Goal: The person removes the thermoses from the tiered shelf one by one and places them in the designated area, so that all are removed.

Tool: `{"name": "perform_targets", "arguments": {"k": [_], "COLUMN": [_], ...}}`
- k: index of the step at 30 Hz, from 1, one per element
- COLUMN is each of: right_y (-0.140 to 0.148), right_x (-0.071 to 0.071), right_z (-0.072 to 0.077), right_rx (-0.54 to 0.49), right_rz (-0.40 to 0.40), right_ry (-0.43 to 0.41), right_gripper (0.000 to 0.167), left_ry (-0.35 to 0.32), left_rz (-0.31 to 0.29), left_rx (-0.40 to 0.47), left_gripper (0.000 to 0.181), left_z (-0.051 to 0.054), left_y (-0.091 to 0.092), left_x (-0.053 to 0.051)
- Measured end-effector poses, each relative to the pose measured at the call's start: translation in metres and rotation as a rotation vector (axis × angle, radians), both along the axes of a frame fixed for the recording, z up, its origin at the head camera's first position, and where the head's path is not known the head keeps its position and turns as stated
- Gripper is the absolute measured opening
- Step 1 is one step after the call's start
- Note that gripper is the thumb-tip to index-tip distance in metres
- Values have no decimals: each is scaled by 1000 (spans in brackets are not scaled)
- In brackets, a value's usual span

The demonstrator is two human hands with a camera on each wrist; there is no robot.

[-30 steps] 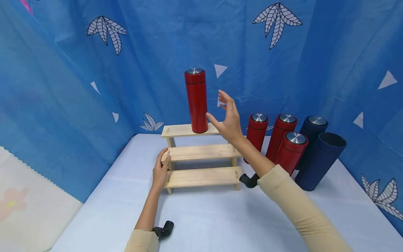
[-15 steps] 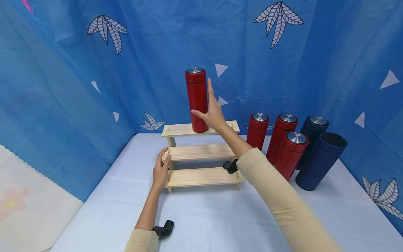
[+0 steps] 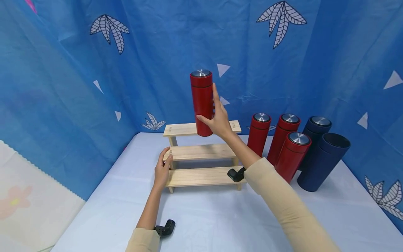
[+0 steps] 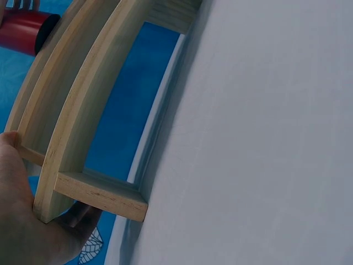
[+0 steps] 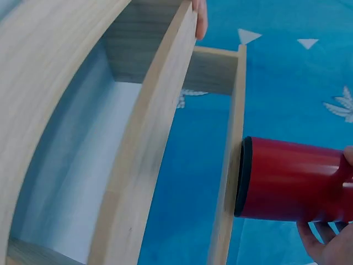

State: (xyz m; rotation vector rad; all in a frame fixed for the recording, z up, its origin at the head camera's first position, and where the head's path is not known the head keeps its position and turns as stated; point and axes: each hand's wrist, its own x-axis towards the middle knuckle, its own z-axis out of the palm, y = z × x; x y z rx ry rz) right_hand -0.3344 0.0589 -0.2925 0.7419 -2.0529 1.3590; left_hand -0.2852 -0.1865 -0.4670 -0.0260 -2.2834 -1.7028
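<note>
My right hand [image 3: 218, 119] grips a red thermos [image 3: 202, 101] with a silver lid top, thumb across its near side and fingers around the right. The thermos stands nearly upright at the front edge of the top tier of a three-tier wooden shelf [image 3: 201, 151]. In the right wrist view the dark base of the red thermos [image 5: 292, 179] overlaps that board; whether they touch I cannot tell. At the left end of the middle tier, my left hand [image 3: 162, 171] holds the shelf, its thumb on the near side, as the left wrist view shows the hand [image 4: 33, 221] around the board.
To the right stand several bottles: a red thermos [image 3: 259, 134], another behind [image 3: 281, 134], a nearer red one [image 3: 292, 155], a dark blue one [image 3: 315, 134] and a lidless-looking dark blue one [image 3: 322, 164]. White cloth covers the table [image 3: 201, 224]; a blue curtain [image 3: 176, 42] hangs behind.
My right hand has moved left onto the red thermos and taken hold of it. The thermos has then shifted slightly right and nearer. My left hand stays on the shelf.
</note>
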Motion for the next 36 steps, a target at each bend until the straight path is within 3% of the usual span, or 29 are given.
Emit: {"name": "perform_targets", "arguments": {"k": [15,23,29,36], "right_y": [55,83,105,123], "right_x": [63,122,141,144], "right_z": [-25,-13,-28,-61], "right_rx": [-51,-44,-20,-13], "right_rz": [-89,-209,-299,-364], "right_ry": [164,157,120,44], "right_gripper": [105,99,101,106], "left_ry": [35,-9,1,8], "left_rz": [19,7,11,5], "left_rx": [-30,-16,-14,-7], "left_gripper": [47,49,49,48], "left_z": [-2,0,-1,1], "left_y": [1,0,0,2], "left_x": [1,2,3,2]}}
